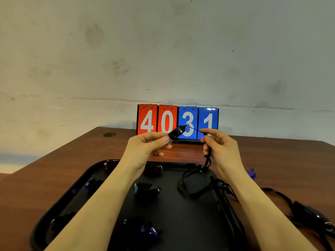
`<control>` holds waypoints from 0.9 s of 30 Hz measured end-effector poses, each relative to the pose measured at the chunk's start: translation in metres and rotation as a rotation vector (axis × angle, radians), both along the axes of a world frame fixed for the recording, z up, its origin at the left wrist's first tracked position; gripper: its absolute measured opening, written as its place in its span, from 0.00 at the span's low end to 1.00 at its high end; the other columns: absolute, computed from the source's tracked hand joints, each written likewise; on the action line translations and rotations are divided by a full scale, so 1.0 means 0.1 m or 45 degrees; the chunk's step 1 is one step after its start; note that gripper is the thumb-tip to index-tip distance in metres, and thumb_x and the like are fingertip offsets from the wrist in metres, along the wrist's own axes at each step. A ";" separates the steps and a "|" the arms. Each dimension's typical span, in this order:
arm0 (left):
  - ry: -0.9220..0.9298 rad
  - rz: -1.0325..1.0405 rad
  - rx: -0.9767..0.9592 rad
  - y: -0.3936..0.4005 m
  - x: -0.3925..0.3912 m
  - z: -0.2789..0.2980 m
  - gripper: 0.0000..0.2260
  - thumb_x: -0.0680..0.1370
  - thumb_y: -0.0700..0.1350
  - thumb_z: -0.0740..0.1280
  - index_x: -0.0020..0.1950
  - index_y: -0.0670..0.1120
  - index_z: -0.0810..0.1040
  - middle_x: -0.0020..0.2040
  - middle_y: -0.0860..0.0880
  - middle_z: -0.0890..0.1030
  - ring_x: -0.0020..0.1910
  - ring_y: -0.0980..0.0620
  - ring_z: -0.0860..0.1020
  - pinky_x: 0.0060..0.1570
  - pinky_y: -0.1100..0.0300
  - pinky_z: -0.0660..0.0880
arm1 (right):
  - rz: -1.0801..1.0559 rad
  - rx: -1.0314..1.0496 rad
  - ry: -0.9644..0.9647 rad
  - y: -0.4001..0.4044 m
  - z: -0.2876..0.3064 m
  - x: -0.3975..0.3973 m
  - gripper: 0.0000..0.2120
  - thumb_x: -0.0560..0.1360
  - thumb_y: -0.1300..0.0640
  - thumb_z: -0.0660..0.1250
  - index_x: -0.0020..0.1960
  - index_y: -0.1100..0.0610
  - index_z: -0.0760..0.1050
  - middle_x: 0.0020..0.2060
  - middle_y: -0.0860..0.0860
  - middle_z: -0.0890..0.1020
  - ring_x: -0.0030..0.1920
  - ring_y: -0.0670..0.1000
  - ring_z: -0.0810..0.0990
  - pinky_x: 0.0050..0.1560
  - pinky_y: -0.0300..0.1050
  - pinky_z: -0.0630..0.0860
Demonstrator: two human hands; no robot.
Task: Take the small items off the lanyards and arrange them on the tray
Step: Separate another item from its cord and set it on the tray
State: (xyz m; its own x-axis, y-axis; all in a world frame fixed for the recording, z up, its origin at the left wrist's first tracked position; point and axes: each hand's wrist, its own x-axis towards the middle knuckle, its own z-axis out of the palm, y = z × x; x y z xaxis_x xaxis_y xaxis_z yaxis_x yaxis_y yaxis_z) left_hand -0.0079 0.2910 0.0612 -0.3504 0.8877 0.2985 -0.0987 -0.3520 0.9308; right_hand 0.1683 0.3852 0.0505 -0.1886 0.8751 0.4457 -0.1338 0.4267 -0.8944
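Two hands raised over tray (54,205): left hand (145,147) fingers pinch black whistle (175,134); right hand (220,147), at 3 o'clock, grips lanyard (208,158).

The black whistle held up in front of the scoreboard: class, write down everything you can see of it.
The black whistle is small, dark and glossy, plastic by its look, with a paler mouthpiece end. The left hand pinches that end, holding it tilted above the tray, its far end raised. A small metal ring at that end joins a thin black lanyard, which the right hand pinches. It is not yet detached.
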 end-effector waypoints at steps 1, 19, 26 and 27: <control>-0.036 -0.028 -0.006 0.00 0.00 0.01 0.05 0.70 0.37 0.69 0.45 0.43 0.82 0.42 0.45 0.85 0.39 0.51 0.83 0.33 0.65 0.77 | 0.007 -0.030 0.037 0.01 -0.01 -0.01 0.10 0.76 0.66 0.62 0.51 0.55 0.78 0.35 0.54 0.80 0.28 0.46 0.71 0.31 0.37 0.73; 0.721 0.463 0.040 0.05 0.06 -0.10 0.06 0.71 0.40 0.72 0.47 0.47 0.83 0.42 0.54 0.82 0.42 0.59 0.80 0.44 0.70 0.76 | -0.047 0.972 -1.074 -0.37 -0.02 -0.24 0.09 0.76 0.56 0.64 0.56 0.53 0.76 0.46 0.45 0.80 0.44 0.43 0.77 0.47 0.39 0.75; 1.052 0.434 0.063 0.06 0.08 -0.12 0.08 0.73 0.40 0.70 0.52 0.47 0.81 0.45 0.56 0.78 0.43 0.63 0.77 0.46 0.79 0.71 | -0.202 1.361 -1.130 -0.33 0.01 -0.22 0.07 0.72 0.57 0.64 0.46 0.57 0.79 0.37 0.49 0.81 0.36 0.48 0.80 0.35 0.42 0.79; 1.083 0.411 0.056 0.06 0.09 -0.12 0.09 0.73 0.39 0.69 0.52 0.47 0.81 0.45 0.57 0.78 0.43 0.64 0.76 0.46 0.80 0.69 | -0.223 1.389 -1.109 -0.33 0.01 -0.23 0.06 0.71 0.57 0.64 0.45 0.57 0.79 0.36 0.49 0.81 0.35 0.48 0.80 0.33 0.41 0.79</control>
State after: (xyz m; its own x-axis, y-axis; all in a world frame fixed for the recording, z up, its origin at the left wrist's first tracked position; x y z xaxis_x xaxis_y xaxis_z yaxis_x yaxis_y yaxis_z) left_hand 0.0011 0.2974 0.0488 -0.2258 0.7663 0.6014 0.7245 -0.2806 0.6295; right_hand 0.1458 0.3526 0.0516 -0.6781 0.2103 0.7043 0.4106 0.9031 0.1257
